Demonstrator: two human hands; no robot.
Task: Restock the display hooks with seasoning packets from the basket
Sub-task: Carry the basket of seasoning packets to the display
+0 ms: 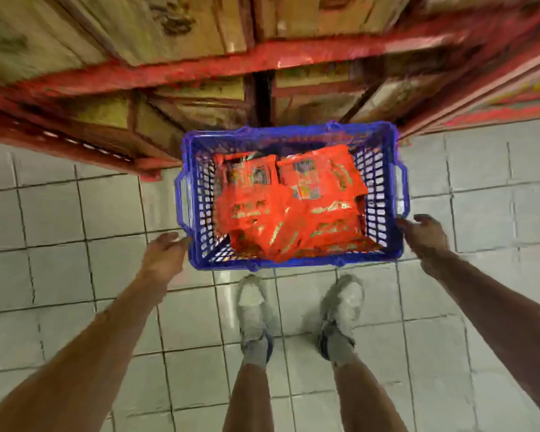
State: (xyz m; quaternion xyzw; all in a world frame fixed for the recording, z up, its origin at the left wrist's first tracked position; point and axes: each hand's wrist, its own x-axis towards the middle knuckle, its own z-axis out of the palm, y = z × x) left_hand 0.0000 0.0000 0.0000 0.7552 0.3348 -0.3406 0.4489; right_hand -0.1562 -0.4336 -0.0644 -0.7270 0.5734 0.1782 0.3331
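A blue plastic basket (387,194) stands on the tiled floor in front of my feet, filled with several red seasoning packets (290,207). My left hand (166,254) hovers at the basket's near left corner, fingers relaxed, fingertips close to the rim. My right hand (424,235) is at the near right corner beside the rim, fingers loosely bent, holding nothing. No display hooks are in view. The picture is blurred by motion.
Red metal shelving (200,70) loaded with cardboard boxes (156,23) runs across the top, just behind the basket. More red shelving (496,104) stands at the upper right. My two grey shoes (300,313) stand on the white floor tiles (75,213).
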